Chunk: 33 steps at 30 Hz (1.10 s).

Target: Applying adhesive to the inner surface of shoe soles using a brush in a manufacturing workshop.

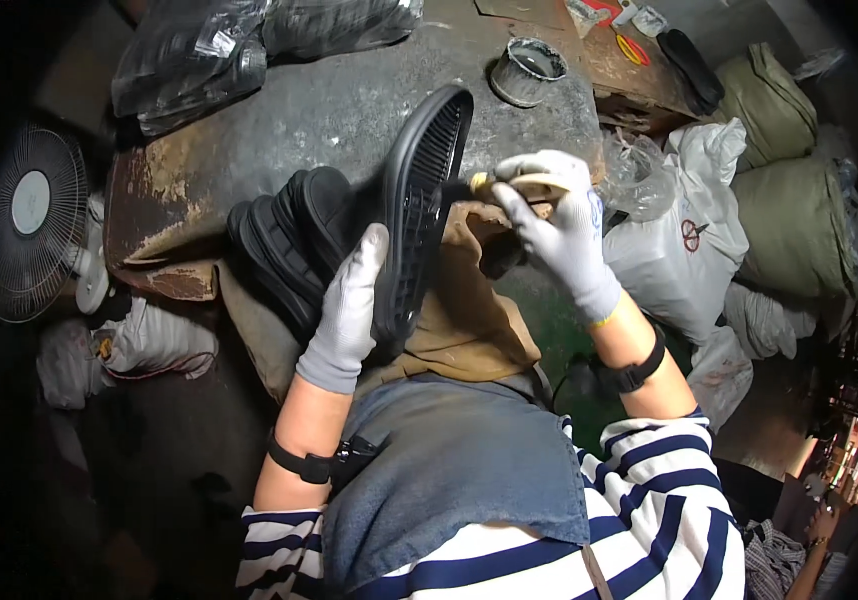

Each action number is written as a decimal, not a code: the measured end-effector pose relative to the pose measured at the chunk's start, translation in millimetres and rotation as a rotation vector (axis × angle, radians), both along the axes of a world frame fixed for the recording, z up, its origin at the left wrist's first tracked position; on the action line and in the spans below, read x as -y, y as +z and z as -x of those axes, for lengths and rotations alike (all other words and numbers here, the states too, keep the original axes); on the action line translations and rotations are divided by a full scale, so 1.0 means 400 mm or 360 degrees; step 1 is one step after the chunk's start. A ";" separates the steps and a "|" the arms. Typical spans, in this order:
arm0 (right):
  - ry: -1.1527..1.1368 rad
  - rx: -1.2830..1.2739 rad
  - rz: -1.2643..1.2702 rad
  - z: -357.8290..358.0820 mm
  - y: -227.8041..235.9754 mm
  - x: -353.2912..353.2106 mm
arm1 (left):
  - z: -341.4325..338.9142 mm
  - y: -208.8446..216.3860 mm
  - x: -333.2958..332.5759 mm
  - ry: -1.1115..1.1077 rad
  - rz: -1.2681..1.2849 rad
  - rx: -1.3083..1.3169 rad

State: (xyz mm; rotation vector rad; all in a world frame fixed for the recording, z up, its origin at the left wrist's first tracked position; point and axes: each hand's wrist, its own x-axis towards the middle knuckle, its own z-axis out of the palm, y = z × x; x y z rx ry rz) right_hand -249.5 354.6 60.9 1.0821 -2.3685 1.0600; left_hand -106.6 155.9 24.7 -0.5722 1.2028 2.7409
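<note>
My apron [459, 470], lower centre; left hand [352, 305] grips sole [406, 205], right hand [557, 222] pinches brush [479, 183]; brushing looks unfinished, stacked soles [271, 250] unclear.

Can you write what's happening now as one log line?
left hand: holds black shoe sole | right hand: holds brush at sole | table: can on top
</note>
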 end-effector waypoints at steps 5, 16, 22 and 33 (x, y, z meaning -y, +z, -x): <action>-0.0041 -0.0468 -0.0039 0.129 0.025 0.033 | -0.010 -0.017 -0.014 0.0138 -0.0092 0.0034; 0.0192 -0.0600 -0.0111 0.123 -0.007 -0.007 | -0.021 0.002 0.000 -0.0275 -0.0716 -0.0018; 0.0258 -0.0637 0.0206 0.156 0.020 0.033 | -0.016 0.015 0.016 -0.0156 -0.1009 -0.0099; -0.0641 -0.0537 -0.0442 0.530 -0.080 -0.024 | 0.017 0.049 0.035 -0.0153 -0.0964 -0.0138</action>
